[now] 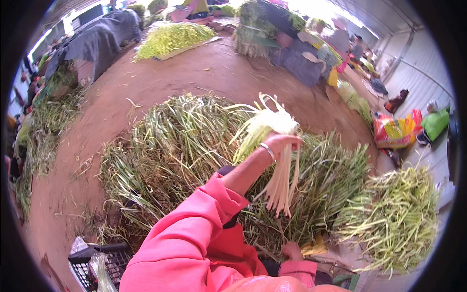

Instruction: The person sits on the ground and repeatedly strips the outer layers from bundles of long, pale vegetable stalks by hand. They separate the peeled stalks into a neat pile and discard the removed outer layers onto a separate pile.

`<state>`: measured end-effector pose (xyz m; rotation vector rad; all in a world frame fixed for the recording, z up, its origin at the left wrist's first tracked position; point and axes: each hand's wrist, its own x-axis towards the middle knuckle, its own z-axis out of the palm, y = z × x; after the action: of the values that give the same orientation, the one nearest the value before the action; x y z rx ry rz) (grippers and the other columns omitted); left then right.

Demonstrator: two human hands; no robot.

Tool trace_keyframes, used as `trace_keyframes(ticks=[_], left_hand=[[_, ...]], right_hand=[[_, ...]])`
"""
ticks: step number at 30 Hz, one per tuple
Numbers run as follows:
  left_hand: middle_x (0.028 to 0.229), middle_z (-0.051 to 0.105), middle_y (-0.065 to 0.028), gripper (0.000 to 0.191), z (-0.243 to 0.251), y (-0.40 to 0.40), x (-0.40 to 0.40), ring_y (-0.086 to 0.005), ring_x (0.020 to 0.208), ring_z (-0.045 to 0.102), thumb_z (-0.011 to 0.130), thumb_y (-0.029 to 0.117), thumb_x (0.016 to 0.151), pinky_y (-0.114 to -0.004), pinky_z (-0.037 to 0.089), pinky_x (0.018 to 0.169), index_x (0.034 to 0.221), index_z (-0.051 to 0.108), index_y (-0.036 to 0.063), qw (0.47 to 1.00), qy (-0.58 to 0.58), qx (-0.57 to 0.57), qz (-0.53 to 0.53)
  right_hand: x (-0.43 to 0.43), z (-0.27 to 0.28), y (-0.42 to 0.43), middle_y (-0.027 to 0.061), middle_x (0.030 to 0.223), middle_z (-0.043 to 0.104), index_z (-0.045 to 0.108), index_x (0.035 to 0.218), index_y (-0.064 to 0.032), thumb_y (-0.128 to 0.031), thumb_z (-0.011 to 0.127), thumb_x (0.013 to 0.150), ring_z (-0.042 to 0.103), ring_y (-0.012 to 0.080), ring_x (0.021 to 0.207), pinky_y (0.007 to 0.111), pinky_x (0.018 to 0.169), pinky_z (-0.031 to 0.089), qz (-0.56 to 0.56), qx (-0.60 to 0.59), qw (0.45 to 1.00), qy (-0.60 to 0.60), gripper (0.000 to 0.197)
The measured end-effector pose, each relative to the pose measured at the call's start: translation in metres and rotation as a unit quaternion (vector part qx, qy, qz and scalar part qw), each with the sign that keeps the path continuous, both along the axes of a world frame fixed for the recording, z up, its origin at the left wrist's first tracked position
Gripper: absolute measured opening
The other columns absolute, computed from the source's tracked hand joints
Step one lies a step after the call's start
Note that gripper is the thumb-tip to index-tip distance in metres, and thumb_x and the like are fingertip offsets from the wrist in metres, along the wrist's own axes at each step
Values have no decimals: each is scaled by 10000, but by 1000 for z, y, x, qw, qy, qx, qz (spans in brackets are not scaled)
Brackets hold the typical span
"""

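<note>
My left hand, with a silver bangle at its wrist, is raised over the heap and grips a bundle of long blanched leafy stalks. The pale ends hang down below the fist, while yellow-green leaves fold over on its far left side. A large heap of green leafy stalks lies on the ground before me, some of it dry and brown. Low down at the heap's near edge is my right hand, beside a yellow piece of material. Its fingers are partly hidden, so I cannot tell whether it holds anything.
Loose yellow-green stalks form a pile at my right. A black plastic crate stands at lower left. Red-and-yellow bags sit by the right wall. Farther off are a bright green pile, a draped dark cloth and several people.
</note>
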<state>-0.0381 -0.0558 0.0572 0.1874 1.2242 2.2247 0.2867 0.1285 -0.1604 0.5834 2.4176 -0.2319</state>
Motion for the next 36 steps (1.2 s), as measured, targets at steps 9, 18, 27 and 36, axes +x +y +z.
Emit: trace_keyframes(ticks=[9, 18, 27, 36], left_hand=[[795, 651, -56, 192, 4, -2, 4, -77, 579, 562, 706, 135, 760, -180, 454, 516, 894, 653, 9, 986, 15, -1, -167], [759, 643, -45, 161, 5, 10, 19, -84, 577, 554, 709, 121, 745, -208, 433, 501, 857, 659, 16, 977, -19, -44, -206], [828, 652, -61, 260, -2, 12, 16, -73, 645, 580, 724, 176, 753, -181, 485, 599, 940, 646, 11, 974, -12, 0, -227], [855, 654, -56, 262, 1, -2, 1, -156, 826, 638, 696, 169, 782, -217, 512, 627, 986, 629, 18, 983, -17, 22, -184]], right_hand=[[-65, 110, -10, 113, 952, 594, 490, 1147, 16, -268, 632, 772, 520, 95, 577, 252, 503, 439, -217, -324, 835, 388, 491], [-151, 229, -66, -8, 697, 580, 611, 957, -20, -302, 608, 830, 435, 33, 503, 186, 451, 334, -187, -573, 680, 417, 309], [-138, 214, -68, -19, 627, 555, 615, 786, -8, -220, 570, 863, 439, 34, 509, 206, 453, 342, -148, -533, 724, 411, 230], [-106, 136, -36, 61, 696, 616, 601, 969, -18, -328, 595, 834, 541, 117, 579, 274, 568, 455, -69, -213, 920, 322, 337]])
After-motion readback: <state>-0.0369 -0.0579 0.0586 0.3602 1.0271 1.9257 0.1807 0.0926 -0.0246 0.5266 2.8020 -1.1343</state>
